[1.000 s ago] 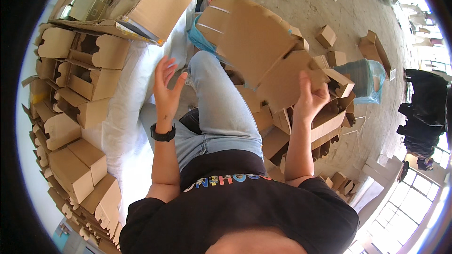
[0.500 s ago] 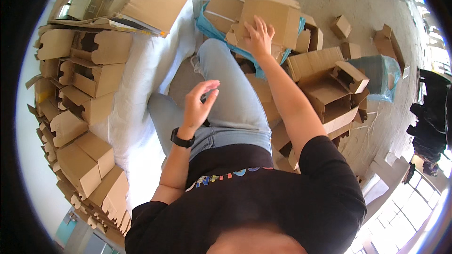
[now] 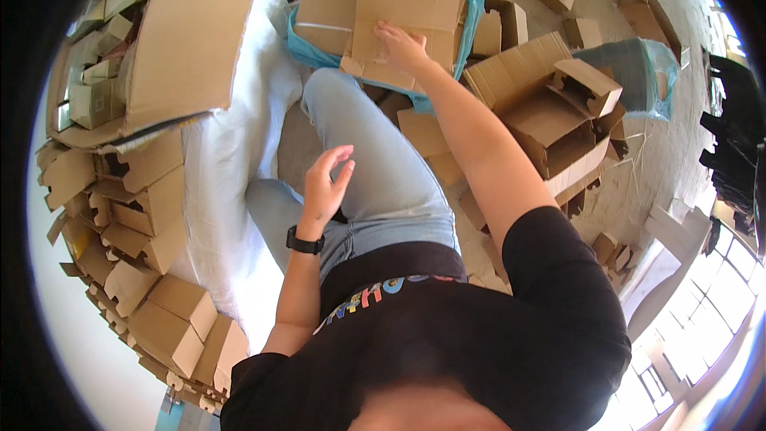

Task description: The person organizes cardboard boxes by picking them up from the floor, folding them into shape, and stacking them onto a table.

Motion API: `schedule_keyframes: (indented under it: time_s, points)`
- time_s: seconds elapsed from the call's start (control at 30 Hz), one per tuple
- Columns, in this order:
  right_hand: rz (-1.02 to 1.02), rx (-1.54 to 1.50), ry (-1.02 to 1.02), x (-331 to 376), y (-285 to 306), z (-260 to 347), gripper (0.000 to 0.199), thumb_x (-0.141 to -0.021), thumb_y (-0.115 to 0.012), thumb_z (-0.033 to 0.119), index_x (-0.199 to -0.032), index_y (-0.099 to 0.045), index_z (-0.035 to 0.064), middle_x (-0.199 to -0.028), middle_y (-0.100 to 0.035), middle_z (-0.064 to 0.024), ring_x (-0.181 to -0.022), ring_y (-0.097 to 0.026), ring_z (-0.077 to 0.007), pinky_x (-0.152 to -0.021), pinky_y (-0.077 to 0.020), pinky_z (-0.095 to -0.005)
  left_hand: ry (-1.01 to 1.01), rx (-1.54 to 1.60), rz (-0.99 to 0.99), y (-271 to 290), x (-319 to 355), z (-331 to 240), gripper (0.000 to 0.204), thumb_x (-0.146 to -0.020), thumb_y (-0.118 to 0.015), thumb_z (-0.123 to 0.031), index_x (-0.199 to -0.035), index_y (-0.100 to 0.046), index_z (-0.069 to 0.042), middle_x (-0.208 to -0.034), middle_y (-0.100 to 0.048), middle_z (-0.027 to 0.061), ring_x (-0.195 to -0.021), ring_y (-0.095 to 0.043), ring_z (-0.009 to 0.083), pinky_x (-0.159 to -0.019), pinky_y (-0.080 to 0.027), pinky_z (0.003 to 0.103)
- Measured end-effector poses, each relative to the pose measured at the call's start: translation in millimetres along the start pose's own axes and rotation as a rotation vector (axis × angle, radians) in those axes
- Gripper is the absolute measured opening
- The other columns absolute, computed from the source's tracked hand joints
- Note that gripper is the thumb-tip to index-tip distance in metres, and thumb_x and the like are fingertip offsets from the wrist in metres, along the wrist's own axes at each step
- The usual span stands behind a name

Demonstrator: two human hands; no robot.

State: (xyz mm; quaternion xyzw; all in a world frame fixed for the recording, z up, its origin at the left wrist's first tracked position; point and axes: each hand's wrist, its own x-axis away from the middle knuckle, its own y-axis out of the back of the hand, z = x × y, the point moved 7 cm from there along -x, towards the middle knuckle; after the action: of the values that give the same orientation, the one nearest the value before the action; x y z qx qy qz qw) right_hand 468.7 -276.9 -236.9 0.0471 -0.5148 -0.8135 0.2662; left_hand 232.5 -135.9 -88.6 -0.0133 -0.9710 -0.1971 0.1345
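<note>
My right hand (image 3: 401, 44) reaches forward, fingers resting on the top flat brown cardboard blank (image 3: 399, 8) of a stack that lies on blue plastic wrap (image 3: 307, 48) on the floor. I cannot tell if the fingers grip the sheet. My left hand (image 3: 325, 187) hovers above my thigh in grey jeans (image 3: 375, 168), fingers apart and empty, a black watch on its wrist.
Folded cardboard boxes (image 3: 144, 207) are piled along the left on a white sheet (image 3: 231, 160). A large cardboard carton (image 3: 191, 40) holding more boxes stands at upper left. Half-folded boxes (image 3: 558, 112) and a bluish bag (image 3: 630, 72) lie at right on the concrete floor.
One second ago both hands held a half-folded box up. It is gone from my hands; my right arm has stretched out to the flat stack, and my left hand has dropped over my thigh.
</note>
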Motion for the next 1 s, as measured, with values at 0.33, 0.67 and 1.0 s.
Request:
schedule_keyframes:
  time_s: [0.33, 0.67, 1.0]
  points:
    - [0.076, -0.23, -0.022, 6, 14, -3, 0.062, -0.077, -0.061, 0.008, -0.136, -0.041, 0.0166, -0.146, -0.035, -0.0021, -0.134, -0.034, -0.019, -0.1, -0.0317, -0.0438, -0.443, -0.387, -0.081, -48, -191, -18, 0.051, -0.087, -0.044, -0.002, -0.137, -0.035, -0.005, -0.14, -0.039, 0.0155, -0.13, -0.034, 0.0347, -0.106, -0.031, 0.043]
    - [-0.754, -0.748, -0.667, 56, 83, -138, 0.068, -0.073, -0.076, 0.034, -0.123, -0.045, -0.0008, -0.117, -0.052, -0.0173, -0.106, -0.053, -0.0269, -0.089, -0.044, -0.0363, -0.121, -0.728, 0.226, -80, -222, 39, 0.064, -0.088, -0.054, -0.033, -0.142, -0.028, -0.01, -0.152, -0.018, 0.0062, -0.14, -0.017, 0.0263, -0.106, -0.025, 0.056]
    - [-0.039, -1.553, -0.723, 56, 16, -114, 0.063, -0.075, -0.075, 0.035, -0.122, -0.048, 0.0016, -0.107, -0.06, -0.0084, -0.095, -0.059, -0.0181, -0.082, -0.0474, -0.0302, -0.135, -0.617, 0.222, -72, -222, 49, 0.072, -0.085, -0.057, -0.044, -0.141, -0.029, -0.01, -0.152, -0.018, 0.0072, -0.14, -0.016, 0.028, -0.108, -0.021, 0.058]
